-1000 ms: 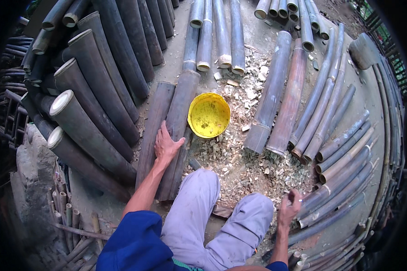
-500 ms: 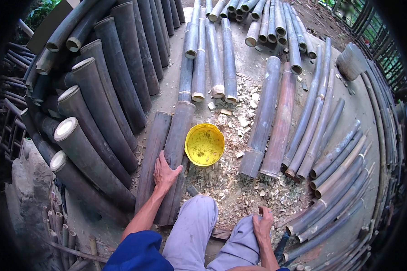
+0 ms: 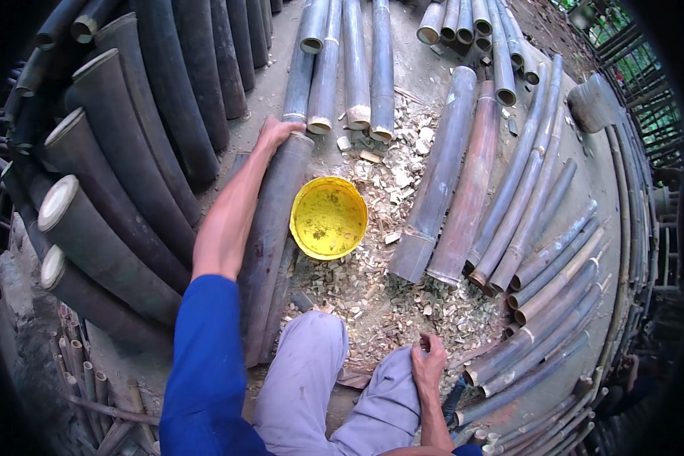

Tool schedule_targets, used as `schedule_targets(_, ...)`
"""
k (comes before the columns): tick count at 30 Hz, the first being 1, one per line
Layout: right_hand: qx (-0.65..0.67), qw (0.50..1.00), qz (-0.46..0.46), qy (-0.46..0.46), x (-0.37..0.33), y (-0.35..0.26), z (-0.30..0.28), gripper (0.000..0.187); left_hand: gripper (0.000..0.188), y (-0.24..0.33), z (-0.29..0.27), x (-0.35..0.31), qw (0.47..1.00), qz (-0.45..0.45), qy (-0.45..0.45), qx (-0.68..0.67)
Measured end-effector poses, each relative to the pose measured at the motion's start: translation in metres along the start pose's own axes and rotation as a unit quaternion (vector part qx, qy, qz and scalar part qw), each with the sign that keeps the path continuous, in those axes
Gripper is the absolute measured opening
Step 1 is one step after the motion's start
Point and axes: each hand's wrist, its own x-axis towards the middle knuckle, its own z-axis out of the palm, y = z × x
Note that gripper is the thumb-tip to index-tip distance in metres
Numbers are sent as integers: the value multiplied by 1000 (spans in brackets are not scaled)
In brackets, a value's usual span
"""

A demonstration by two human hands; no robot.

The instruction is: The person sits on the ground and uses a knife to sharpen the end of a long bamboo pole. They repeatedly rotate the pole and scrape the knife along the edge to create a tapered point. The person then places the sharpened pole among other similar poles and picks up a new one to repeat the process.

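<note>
My left hand reaches out at upper centre-left, its fingers closed over the far end of a thick, dark bamboo section on the ground. Part of another section shows under its near right side. The left arm largely hides a further piece to its left. Right beside the gripped section stands a yellow bucket, its inside smeared with dirt. My right hand rests by my right knee, fingers loosely curled, with nothing visible in them.
Thick bamboo poles lean in a row at left. Long poles lie ahead; two thick sections and several thinner poles lie to the right. Pale chips cover the ground around the bucket. A grey rounded object sits far right.
My left hand has moved forward from the middle of the bamboo to its far end. The view has shifted, and my right hand stays by the knee.
</note>
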Motion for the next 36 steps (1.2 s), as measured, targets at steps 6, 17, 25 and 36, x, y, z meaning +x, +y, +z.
schedule_targets(6, -40, 999, 5, 20, 5, 3, 0, 28, 66, 8, 46, 16, 995, -51, 54, 69)
schedule_targets(17, 5, 1000, 2, 20, 5, 7, 0, 27, 52, 34, -94, -92, 843, -82, -245, -473)
schedule_targets(25, 6, 1000, -12, 11, 0, 2, 0, 25, 52, 47, -97, -142, 822, -89, -258, -500)
schedule_targets(36, 163, 982, -5, 92, -4, 9, -7, 29, 62, 16, 47, -396, 885, 95, -292, -349)
